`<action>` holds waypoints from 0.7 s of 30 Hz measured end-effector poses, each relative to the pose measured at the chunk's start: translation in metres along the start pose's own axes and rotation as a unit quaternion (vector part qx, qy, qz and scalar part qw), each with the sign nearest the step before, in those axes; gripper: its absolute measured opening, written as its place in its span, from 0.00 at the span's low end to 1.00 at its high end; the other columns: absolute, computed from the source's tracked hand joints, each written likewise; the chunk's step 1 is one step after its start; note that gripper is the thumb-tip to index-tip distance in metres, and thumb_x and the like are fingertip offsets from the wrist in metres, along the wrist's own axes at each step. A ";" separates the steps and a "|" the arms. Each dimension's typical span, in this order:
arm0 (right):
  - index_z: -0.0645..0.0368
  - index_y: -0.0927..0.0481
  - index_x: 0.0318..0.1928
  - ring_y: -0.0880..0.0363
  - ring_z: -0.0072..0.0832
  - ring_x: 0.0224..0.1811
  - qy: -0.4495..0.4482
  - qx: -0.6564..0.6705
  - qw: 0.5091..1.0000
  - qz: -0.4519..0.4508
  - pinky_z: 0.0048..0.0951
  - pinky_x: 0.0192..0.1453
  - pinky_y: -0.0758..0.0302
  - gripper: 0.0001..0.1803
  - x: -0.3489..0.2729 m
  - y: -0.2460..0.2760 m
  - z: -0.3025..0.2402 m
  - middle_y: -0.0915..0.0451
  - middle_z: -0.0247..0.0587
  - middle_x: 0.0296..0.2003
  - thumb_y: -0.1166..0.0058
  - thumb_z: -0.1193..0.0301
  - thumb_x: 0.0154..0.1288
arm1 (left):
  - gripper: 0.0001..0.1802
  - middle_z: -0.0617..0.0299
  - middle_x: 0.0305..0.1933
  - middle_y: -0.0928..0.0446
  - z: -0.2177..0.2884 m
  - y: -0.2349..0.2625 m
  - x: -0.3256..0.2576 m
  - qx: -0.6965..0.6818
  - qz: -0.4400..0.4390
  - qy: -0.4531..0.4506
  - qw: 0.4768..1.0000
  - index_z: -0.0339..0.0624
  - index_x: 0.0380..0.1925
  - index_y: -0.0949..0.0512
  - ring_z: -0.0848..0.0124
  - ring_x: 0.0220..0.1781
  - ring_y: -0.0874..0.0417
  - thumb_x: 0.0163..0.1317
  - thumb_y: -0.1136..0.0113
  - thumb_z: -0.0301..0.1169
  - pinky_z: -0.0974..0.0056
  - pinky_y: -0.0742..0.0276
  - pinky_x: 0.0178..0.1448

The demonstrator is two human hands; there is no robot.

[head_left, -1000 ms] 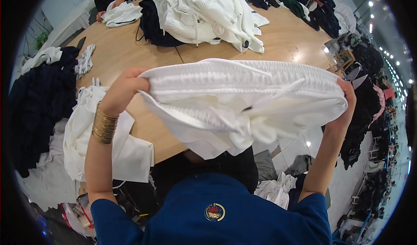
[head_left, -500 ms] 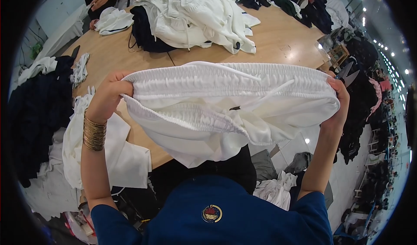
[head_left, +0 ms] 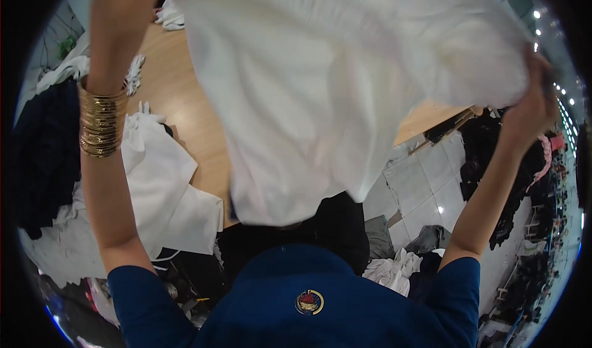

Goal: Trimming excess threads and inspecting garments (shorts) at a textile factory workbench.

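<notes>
The left hand (head_left: 120, 6) is raised high, its grip closed on the upper left edge of a large white soft-fabric garment (head_left: 327, 95); a stack of gold metal bangles (head_left: 102, 123) circles the wrist just below that grip. The right hand (head_left: 536, 104) is raised on the other side, its grip closed round the garment's upper right edge, the fingers mostly hidden in the cloth. The garment hangs spread between the two grips and falls in loose folds below them, its lower hem ending just above the person's dark blue top (head_left: 296, 298), which carries a small round badge.

Behind and below the left grip lies the light wooden worktop (head_left: 179, 107). A flat white cloth piece (head_left: 166, 188) rests on its near edge, below the bangled wrist, and a heap of dark navy clothing (head_left: 43, 151) sits further out to the left. Below the right grip the pale tiled floor (head_left: 425, 188) shows, with dark garments (head_left: 512, 181) hanging near that forearm.
</notes>
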State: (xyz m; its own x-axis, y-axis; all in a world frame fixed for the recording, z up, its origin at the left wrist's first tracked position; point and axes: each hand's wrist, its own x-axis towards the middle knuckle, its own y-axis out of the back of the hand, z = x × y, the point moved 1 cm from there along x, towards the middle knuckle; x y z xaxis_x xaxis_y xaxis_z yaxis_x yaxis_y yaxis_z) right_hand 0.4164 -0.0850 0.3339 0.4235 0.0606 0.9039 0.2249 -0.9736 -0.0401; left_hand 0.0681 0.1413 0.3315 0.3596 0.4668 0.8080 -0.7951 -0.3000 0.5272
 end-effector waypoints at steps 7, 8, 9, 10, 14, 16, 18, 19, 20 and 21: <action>0.58 0.19 0.37 0.25 0.17 0.25 0.090 -0.228 0.960 -0.131 0.20 0.32 0.27 0.09 -0.097 -0.013 0.029 0.20 0.31 0.26 0.39 0.74 0.54 | 0.27 0.58 0.48 0.23 -0.014 -0.019 -0.110 -0.008 -0.110 0.052 0.993 0.41 0.44 0.23 0.65 0.53 0.25 0.42 0.55 0.11 0.66 0.35 0.59; 0.54 0.21 0.36 0.25 0.22 0.22 0.060 -0.311 0.917 -0.244 0.23 0.29 0.28 0.12 -0.128 -0.010 0.044 0.23 0.34 0.22 0.40 0.77 0.48 | 0.27 0.57 0.43 0.23 -0.025 -0.032 -0.136 0.013 -0.123 0.040 0.991 0.47 0.42 0.23 0.58 0.46 0.24 0.41 0.53 0.12 0.62 0.28 0.49; 0.51 0.23 0.34 0.24 0.31 0.22 0.087 -0.255 0.922 -0.278 0.29 0.27 0.29 0.12 -0.162 -0.016 0.062 0.25 0.38 0.20 0.42 0.77 0.46 | 0.27 0.55 0.45 0.24 -0.032 -0.049 -0.169 0.060 -0.175 0.085 0.979 0.44 0.44 0.23 0.58 0.48 0.25 0.40 0.56 0.16 0.62 0.31 0.54; 0.52 0.24 0.33 0.22 0.36 0.25 0.066 -0.304 0.889 -0.337 0.32 0.27 0.28 0.12 -0.196 -0.018 0.077 0.23 0.38 0.23 0.44 0.77 0.45 | 0.26 0.58 0.43 0.25 -0.036 -0.062 -0.197 0.067 -0.194 0.079 0.975 0.47 0.45 0.25 0.57 0.42 0.25 0.43 0.52 0.17 0.57 0.29 0.48; 0.54 0.25 0.33 0.22 0.36 0.27 -0.097 -0.207 0.867 -0.442 0.32 0.30 0.29 0.13 -0.277 -0.017 0.078 0.22 0.38 0.25 0.43 0.78 0.42 | 0.26 0.56 0.44 0.29 -0.042 -0.097 -0.290 0.038 -0.266 0.201 0.942 0.45 0.47 0.27 0.56 0.44 0.29 0.44 0.51 0.18 0.57 0.31 0.51; 0.55 0.25 0.33 0.22 0.35 0.28 -0.130 -0.193 0.860 -0.454 0.30 0.31 0.29 0.13 -0.283 -0.012 0.070 0.22 0.38 0.26 0.41 0.77 0.43 | 0.27 0.55 0.45 0.31 -0.040 -0.100 -0.306 0.039 -0.244 0.221 0.944 0.44 0.49 0.28 0.55 0.47 0.32 0.43 0.51 0.18 0.56 0.33 0.53; 0.58 0.24 0.36 0.24 0.34 0.29 -0.247 -0.088 0.830 -0.492 0.26 0.34 0.29 0.15 -0.275 -0.012 0.063 0.23 0.40 0.29 0.37 0.73 0.44 | 0.28 0.55 0.45 0.31 -0.041 -0.106 -0.315 0.035 -0.234 0.228 0.944 0.45 0.49 0.28 0.55 0.47 0.32 0.42 0.51 0.18 0.56 0.33 0.53; 0.58 0.24 0.36 0.24 0.34 0.29 -0.248 -0.087 0.828 -0.495 0.26 0.34 0.29 0.15 -0.272 -0.010 0.064 0.23 0.40 0.29 0.37 0.73 0.44 | 0.28 0.55 0.45 0.31 -0.040 -0.108 -0.317 0.036 -0.211 0.233 0.949 0.45 0.49 0.28 0.54 0.47 0.32 0.42 0.51 0.18 0.56 0.34 0.53; 0.59 0.24 0.37 0.25 0.33 0.30 -0.250 -0.052 0.812 -0.525 0.25 0.36 0.30 0.17 -0.269 -0.006 0.067 0.24 0.40 0.30 0.36 0.71 0.45 | 0.28 0.55 0.45 0.31 -0.038 -0.108 -0.319 0.038 -0.213 0.236 0.947 0.45 0.49 0.28 0.54 0.47 0.32 0.42 0.51 0.18 0.56 0.34 0.53; 0.60 0.24 0.38 0.26 0.33 0.31 -0.250 -0.017 0.794 -0.553 0.24 0.37 0.30 0.18 -0.267 -0.003 0.067 0.25 0.40 0.31 0.35 0.70 0.45 | 0.29 0.56 0.46 0.31 -0.034 -0.108 -0.320 0.048 -0.206 0.235 0.949 0.45 0.49 0.28 0.55 0.47 0.33 0.41 0.51 0.18 0.56 0.34 0.52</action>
State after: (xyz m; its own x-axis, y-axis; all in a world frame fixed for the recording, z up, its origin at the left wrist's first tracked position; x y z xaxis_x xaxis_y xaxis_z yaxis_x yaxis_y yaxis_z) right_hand 0.3616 -0.0832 0.0642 0.2812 0.9550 0.0947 0.6816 -0.2682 0.6808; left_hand 0.0219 0.0530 0.0073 0.3550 0.8736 0.3329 -0.5781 -0.0747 0.8125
